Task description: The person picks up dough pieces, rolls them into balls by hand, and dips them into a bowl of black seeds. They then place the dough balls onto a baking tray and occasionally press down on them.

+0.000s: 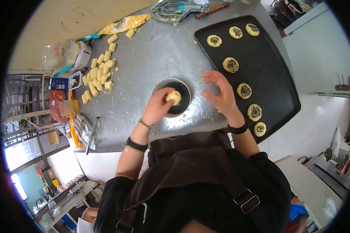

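My left hand [158, 104] holds a pale yellow dough ball [174, 98] between thumb and fingers, over a round metal bowl [188, 92]. Dark seeds [179, 110] that look like black sesame lie inside the bowl. To the right of the bowl, my right hand [221, 93] hovers with its fingers apart and nothing in them. Beside it is a black baking tray [272, 77] bearing several flat dough rounds [230, 65] topped with dark seeds. Cut dough pieces [99, 73] sit in a cluster on the left of the metal table [144, 50].
A metal mixer beater [177, 11] and a wooden rolling pin [212, 10] lie at the table's far edge. At the left stand a small container with dark contents [75, 80], a plastic bag [56, 56] and a beige cup [69, 107]. Dough crumbs dot the metal surface.
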A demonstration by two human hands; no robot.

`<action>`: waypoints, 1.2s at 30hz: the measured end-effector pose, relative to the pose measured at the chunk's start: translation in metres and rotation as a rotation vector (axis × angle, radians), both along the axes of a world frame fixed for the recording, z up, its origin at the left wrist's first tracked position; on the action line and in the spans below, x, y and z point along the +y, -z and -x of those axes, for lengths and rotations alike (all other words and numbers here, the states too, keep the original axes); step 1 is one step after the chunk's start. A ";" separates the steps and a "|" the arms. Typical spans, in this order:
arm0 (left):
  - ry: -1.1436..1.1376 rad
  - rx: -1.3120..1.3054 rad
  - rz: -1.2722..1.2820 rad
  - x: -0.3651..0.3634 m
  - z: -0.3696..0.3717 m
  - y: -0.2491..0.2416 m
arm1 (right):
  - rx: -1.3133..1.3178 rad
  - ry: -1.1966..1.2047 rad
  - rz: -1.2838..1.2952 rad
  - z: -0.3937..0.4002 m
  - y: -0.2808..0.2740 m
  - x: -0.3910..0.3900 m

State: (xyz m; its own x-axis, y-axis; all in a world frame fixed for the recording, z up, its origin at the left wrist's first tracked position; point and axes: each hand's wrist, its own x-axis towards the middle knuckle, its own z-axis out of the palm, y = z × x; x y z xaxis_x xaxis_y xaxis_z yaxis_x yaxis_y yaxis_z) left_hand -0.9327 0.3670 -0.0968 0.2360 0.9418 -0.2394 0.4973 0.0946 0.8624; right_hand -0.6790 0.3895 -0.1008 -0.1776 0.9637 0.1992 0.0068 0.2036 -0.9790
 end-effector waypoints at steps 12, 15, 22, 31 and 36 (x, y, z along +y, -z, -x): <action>0.314 0.244 -0.116 0.015 -0.016 0.050 | -0.087 -0.112 -0.066 0.002 0.001 0.006; -0.042 -0.382 0.360 0.012 -0.008 0.020 | -0.259 -0.254 -0.182 0.009 -0.013 0.006; -0.230 -0.892 0.531 -0.008 -0.020 -0.022 | -0.287 -0.330 -0.136 0.032 -0.033 0.003; -0.193 -0.746 0.499 -0.012 -0.022 -0.024 | -0.477 0.249 -0.021 -0.068 -0.017 0.076; -0.263 -0.724 0.466 -0.017 -0.003 -0.022 | -1.027 0.592 0.054 -0.156 0.051 0.136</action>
